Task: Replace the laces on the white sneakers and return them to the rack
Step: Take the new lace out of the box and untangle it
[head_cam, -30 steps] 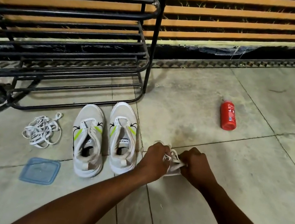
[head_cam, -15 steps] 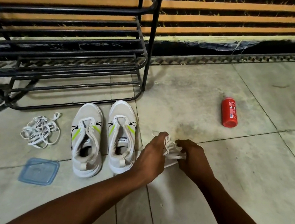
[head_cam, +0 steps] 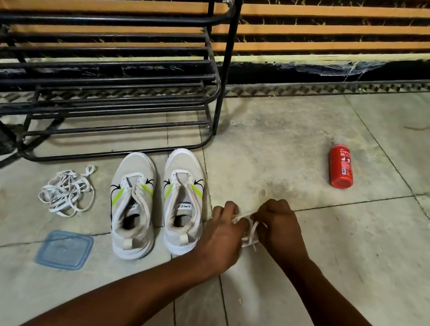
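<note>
Here, at centre frame, left hand and right hand both pinch a bundled, apparently tangled white lace; the white sneakers stand just left, below the black rack.

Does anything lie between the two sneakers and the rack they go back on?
Nothing visible does: the sneakers stand toes toward the rack, bare floor between. The loose laces lie to their left.

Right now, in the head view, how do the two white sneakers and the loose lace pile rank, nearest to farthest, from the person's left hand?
1. Near sneaker: right beside the left hand, which grips the lace bundle.
2. Far sneaker: next along, to its left.
3. Loose lace pile: leftmost, beyond both shoes.
</note>
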Demonstrator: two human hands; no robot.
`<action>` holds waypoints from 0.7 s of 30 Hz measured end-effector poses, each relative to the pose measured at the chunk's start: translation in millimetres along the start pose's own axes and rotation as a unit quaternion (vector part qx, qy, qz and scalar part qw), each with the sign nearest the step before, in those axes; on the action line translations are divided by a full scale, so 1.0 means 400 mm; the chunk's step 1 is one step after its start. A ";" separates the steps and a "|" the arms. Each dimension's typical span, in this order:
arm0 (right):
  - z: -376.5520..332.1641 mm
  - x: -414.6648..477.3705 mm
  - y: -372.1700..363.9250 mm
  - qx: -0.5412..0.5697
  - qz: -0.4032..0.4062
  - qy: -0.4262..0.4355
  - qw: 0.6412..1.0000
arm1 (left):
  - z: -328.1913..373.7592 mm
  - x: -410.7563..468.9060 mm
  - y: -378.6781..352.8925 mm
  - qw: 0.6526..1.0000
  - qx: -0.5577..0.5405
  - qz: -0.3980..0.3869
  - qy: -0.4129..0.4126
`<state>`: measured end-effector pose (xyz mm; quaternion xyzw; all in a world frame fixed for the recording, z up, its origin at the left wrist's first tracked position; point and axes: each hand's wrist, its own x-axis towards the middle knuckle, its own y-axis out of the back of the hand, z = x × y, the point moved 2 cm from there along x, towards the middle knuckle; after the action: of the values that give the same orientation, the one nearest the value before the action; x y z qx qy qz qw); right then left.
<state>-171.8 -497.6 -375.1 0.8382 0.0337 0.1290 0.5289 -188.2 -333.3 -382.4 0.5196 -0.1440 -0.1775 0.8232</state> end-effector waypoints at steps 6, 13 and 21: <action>-0.026 0.011 -0.050 -0.108 -0.119 -0.015 0.987 | 0.018 -0.029 0.027 0.997 0.058 -0.029 0.043; -0.003 0.011 -0.043 -0.001 -0.170 -0.016 0.985 | 0.007 0.003 0.051 0.987 -0.107 -0.032 0.112; 0.044 -0.042 0.022 0.160 -0.029 -0.024 0.986 | 0.034 0.059 0.055 0.964 -0.233 0.005 0.124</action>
<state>-184.1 -520.2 -377.4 0.9137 0.0656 0.0864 0.3917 -169.8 -345.7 -355.6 0.3305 0.0023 -0.1358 0.9340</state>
